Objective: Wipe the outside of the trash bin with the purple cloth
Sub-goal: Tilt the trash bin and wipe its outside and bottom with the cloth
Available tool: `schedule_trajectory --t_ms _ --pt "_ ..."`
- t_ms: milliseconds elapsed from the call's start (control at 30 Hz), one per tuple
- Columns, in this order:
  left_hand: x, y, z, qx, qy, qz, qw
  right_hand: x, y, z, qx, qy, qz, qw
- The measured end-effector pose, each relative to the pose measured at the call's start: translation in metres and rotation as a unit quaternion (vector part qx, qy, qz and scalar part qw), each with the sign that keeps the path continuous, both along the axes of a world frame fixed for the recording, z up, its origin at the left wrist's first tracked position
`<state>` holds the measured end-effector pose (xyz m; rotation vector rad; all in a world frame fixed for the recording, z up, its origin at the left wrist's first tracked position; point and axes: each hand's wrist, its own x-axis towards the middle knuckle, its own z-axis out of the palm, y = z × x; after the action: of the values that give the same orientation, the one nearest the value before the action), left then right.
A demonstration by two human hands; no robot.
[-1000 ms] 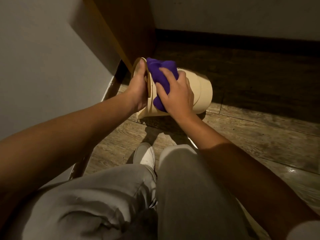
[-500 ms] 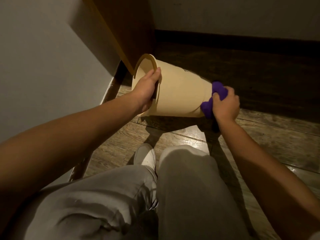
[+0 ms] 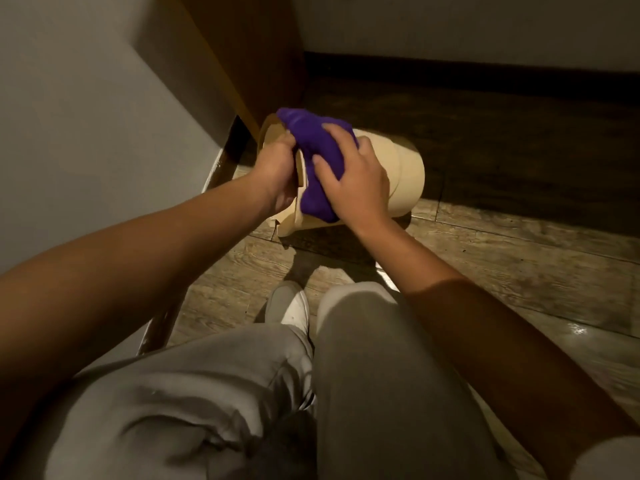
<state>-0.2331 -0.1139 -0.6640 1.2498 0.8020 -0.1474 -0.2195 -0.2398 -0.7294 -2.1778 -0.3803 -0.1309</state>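
Clamped on the rim of the tipped trash bin [image 3: 398,171]: left hand [image 3: 277,174]. Pressed flat over the bunched purple cloth [image 3: 317,161], high on the wall beside that rim: right hand [image 3: 356,181]. Long axis away rightward toward the base (floor-side wall hidden). Next stroke probably that way.

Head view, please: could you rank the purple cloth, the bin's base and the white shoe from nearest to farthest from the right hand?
1. purple cloth: under the right hand, gripped.
2. bin's base: just right of the hand, on the floor.
3. white shoe: below, between the knees.
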Motion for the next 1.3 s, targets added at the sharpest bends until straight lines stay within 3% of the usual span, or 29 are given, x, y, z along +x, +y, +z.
schedule_trajectory --t_ms 300,500,600,667,800,967,1167,1300 --pt "-0.002 0.023 -0.01 0.089 0.056 0.039 0.994 0.007 -0.064 -0.077 -0.085 0.056 -0.13 0.986" --pt "0.001 0.03 -0.011 0.091 0.051 0.042 0.994 0.014 -0.086 -0.092 -0.087 0.16 -0.217 0.959" --pt "-0.002 0.031 -0.006 0.057 -0.004 -0.026 0.998 0.019 -0.095 -0.088 -0.023 0.18 -0.244 0.953" --pt "-0.005 0.034 -0.004 0.098 -0.025 -0.125 0.987 0.022 -0.093 -0.08 0.017 0.18 -0.259 0.949" --pt "-0.019 0.023 -0.008 0.14 0.027 -0.238 0.961 0.025 -0.077 -0.053 0.11 0.16 -0.239 0.951" --pt "-0.012 0.024 -0.004 0.167 -0.013 -0.175 0.97 0.028 -0.053 -0.007 0.189 0.097 -0.168 0.963" --pt "-0.009 0.02 -0.007 0.097 -0.038 -0.139 0.985 0.006 0.004 0.014 0.083 0.013 -0.029 0.996" --pt "-0.008 0.026 -0.005 0.133 -0.02 -0.144 0.98 0.0 0.016 -0.012 0.019 0.005 -0.041 0.999"
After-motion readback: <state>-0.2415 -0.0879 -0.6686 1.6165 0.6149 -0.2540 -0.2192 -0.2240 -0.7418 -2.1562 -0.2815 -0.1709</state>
